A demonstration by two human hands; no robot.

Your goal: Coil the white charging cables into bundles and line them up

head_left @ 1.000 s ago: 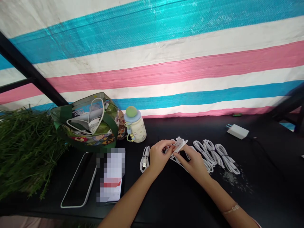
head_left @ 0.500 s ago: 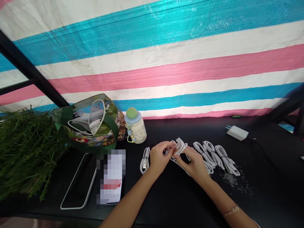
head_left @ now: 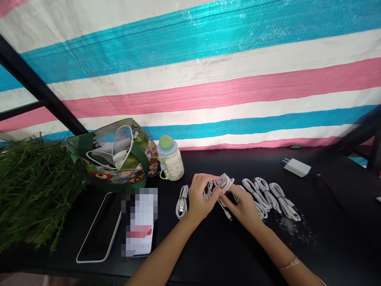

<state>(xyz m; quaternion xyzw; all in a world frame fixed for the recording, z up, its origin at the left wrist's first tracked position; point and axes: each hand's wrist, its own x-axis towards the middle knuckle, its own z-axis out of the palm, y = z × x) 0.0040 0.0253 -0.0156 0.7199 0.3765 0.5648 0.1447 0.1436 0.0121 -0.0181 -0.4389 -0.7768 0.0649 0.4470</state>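
My left hand (head_left: 201,195) and my right hand (head_left: 242,204) meet over the black table (head_left: 226,250), both closed on a coiled white cable (head_left: 224,184). The coil sits between my fingertips, and its loose end with a plug (head_left: 228,216) hangs down to the table. A bundled white cable (head_left: 181,201) lies just left of my left hand. Several more bundled white cables (head_left: 270,196) lie in a row to the right of my right hand.
A green printed bag (head_left: 113,159) with white cords stands at the back left, a small round bottle (head_left: 170,159) beside it. A phone (head_left: 99,228) and a blurred card (head_left: 139,222) lie front left. Grass (head_left: 29,186) is far left, a white charger (head_left: 297,167) back right.
The cable's loose length has been drawn in, so only a short end with the plug now hangs below my hands. My hands stay together in about the same spot.
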